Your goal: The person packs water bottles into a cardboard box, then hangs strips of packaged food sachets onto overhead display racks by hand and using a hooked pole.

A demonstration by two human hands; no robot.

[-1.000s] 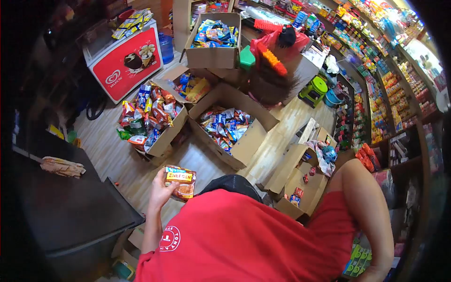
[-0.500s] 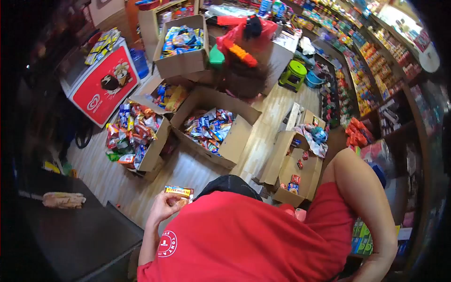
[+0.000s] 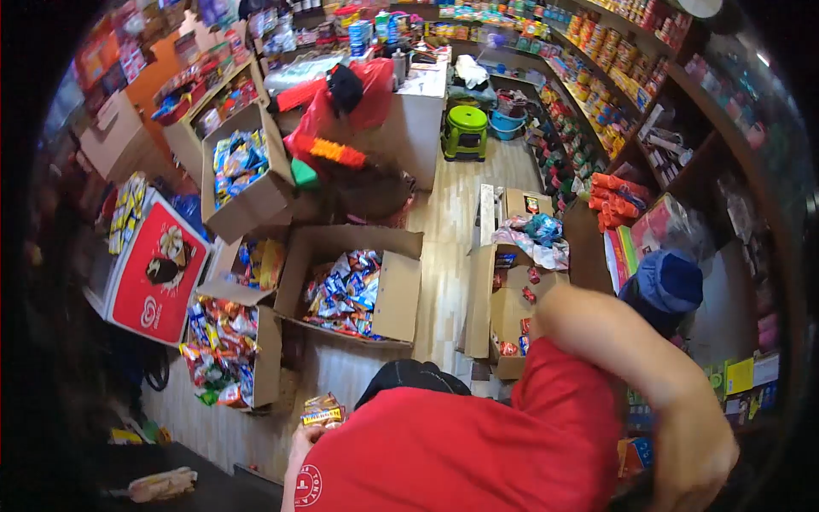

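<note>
My left hand [image 3: 304, 439] is closed on a brown and yellow sachet [image 3: 322, 416] marked ENERGEN, held up beside a black rounded thing [image 3: 411, 375] and my red shirt. The hand's lower part is hidden by the shirt. My right arm is bent sharply, its elbow raised, and my right hand [image 3: 701, 456] hangs at the lower right near the shelf goods. Blur and the angle hide its fingers, so I cannot tell what it holds. Beyond the sachet stands an open cardboard box [image 3: 399, 299] of mixed packets [image 3: 345, 286].
More boxes of packets stand to the left, near a red ice-cream freezer [image 3: 160, 277]. An open carton [image 3: 479, 303] with a few small packs lies right of centre. Farther back are a green stool [image 3: 465, 132] and a counter [image 3: 414, 128]. Stocked shelves [image 3: 614, 102] line the right.
The view has swung up and to the right, showing more shelves. My left hand still holds the sachet, now lower in view. My right elbow has moved left, and the right hand has come into view.
</note>
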